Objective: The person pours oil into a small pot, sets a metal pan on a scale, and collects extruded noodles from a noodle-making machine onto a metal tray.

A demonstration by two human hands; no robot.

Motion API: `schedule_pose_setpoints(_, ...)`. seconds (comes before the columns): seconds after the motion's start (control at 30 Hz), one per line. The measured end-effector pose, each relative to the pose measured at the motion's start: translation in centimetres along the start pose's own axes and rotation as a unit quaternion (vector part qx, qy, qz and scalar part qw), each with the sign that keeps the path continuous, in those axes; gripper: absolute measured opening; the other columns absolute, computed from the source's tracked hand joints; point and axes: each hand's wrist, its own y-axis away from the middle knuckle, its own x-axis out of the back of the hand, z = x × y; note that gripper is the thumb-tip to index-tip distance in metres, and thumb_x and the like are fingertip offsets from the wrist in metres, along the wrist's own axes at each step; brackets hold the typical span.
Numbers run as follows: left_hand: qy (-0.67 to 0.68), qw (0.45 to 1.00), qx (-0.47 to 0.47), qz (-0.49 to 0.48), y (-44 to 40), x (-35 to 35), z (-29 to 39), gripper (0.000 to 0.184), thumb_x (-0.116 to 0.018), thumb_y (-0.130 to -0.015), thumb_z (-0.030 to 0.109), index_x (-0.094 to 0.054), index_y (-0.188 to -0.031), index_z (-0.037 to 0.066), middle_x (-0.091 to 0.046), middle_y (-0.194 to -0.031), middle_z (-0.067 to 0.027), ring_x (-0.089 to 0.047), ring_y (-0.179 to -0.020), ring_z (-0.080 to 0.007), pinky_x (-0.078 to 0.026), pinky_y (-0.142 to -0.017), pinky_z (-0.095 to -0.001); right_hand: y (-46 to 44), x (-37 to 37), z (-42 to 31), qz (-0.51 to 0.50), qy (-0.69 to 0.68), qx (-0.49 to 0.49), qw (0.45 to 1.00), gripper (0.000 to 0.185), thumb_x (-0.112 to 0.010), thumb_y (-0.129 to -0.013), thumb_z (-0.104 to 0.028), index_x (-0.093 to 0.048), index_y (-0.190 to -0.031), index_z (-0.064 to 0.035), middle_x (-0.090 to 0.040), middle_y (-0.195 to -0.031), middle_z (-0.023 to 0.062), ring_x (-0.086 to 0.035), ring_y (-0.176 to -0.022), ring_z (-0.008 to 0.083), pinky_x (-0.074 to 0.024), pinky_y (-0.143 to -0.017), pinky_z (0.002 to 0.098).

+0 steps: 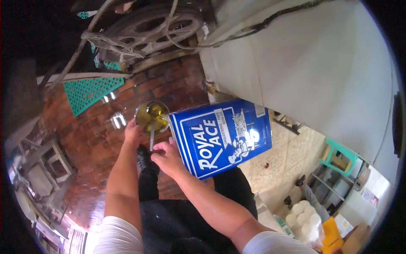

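A round metal bowl (137, 115) holds yellow oil (157, 113). My left hand (133, 133) grips its near left rim. A flat metal handle (152, 137) runs from inside the bowl toward me; I cannot tell whether it belongs to a ladle. Beside the bowl, a large blue oil tin (224, 137) marked "Royal Ace" is tilted on its side, its top end at the bowl's right rim. My right hand (168, 157) is closed at the tin's lower left corner, with its fingers partly hidden behind the tin and its thumb close to the handle.
Red brick flooring (89, 144) lies below, with a green perforated mat (91, 94) on it. A large spoked wheel (152, 31) and ropes are at the top. A pale panel (304, 67) stands at the right. A green stool (338, 156) and a bag of white items (303, 222) sit lower right.
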Motion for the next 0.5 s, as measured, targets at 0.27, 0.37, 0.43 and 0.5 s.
schedule_pose_setpoints(0.27, -0.033, 0.999, 0.027, -0.007, 2.0, 1.5, 2.0, 0.046, -0.048, -0.073, -0.006, -0.057, -0.116, 0.007, -0.061, -0.085, -0.0018, -0.050, -0.052, -0.0105, -0.041, -0.046, -0.0179, 1.5, 0.1, -0.2, 0.015, 0.022, 0.028, 0.999, 0.034, -0.068, -0.069, -0.020, -0.062, -0.100, -0.0076, -0.035, -0.133, 0.0326, -0.025, -0.133, 0.0393, -0.0233, -0.107, 0.0383)
schedule_pose_setpoints(0.37, 0.003, 0.997, 0.069, 0.018, 4.6, 0.9, 4.5, 0.043, -0.050, -0.075, -0.004, -0.057, -0.116, 0.008, -0.060, -0.083, -0.0010, -0.046, -0.049, -0.0091, -0.042, -0.045, -0.0188, 2.9, 0.5, -1.1, -0.006, 0.019, 0.063, 0.998, 0.030, -0.065, -0.072, -0.016, -0.064, -0.101, -0.0085, -0.052, -0.124, 0.0196, -0.031, -0.133, 0.0294, -0.0307, -0.100, 0.0341)
schedule_pose_setpoints(0.43, -0.016, 0.998, 0.064, -0.015, 4.5, 3.1, 4.8, 0.037, -0.050, -0.078, -0.002, -0.057, -0.112, 0.010, -0.062, -0.086, -0.0008, -0.055, -0.064, -0.0117, -0.045, -0.047, -0.0227, 4.4, 0.8, -3.5, -0.011, -0.003, 0.039, 0.999, 0.029, -0.066, -0.073, -0.014, -0.064, -0.102, -0.0088, -0.047, -0.132, 0.0160, -0.040, -0.125, 0.0217, -0.0332, -0.096, 0.0312)
schedule_pose_setpoints(0.5, -0.018, 0.997, 0.062, -0.047, 3.9, 5.6, 4.4, 0.034, -0.050, -0.079, -0.001, -0.058, -0.109, 0.012, -0.063, -0.089, -0.0009, -0.060, -0.073, -0.0130, -0.046, -0.049, -0.0247, 5.6, 0.0, -4.9, 0.016, -0.023, 0.005, 1.000, 0.033, -0.067, -0.070, -0.018, -0.063, -0.101, -0.0077, -0.044, -0.134, 0.0205, -0.042, -0.125, 0.0294, -0.0373, -0.094, 0.0350)
